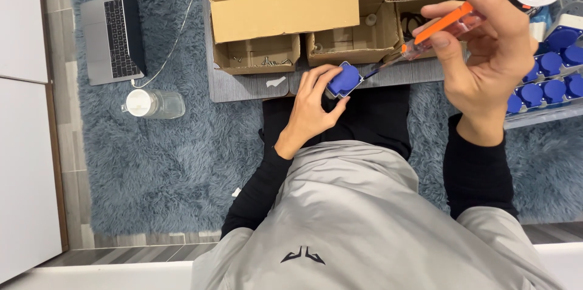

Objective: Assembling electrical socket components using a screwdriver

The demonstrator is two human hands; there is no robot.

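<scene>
Blue, rounded socket cover (344, 79) pinched in left hand (313, 108) fingers; right hand (486, 53) fingers grip orange-handled screwdriver (434, 32).

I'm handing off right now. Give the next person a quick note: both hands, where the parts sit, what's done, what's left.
Left hand: grip closed on a blue-lidded socket part, held over the lap at the grey mat's edge.
Right hand: grip on an orange-handled screwdriver, its tip at the part.
Screws lie in the small cardboard tray; more blue parts fill the big box.
Done: a row of blue-lidded parts sits in the rack on the right.
Left: cannot tell whether the held part's screw is driven yet.
</scene>
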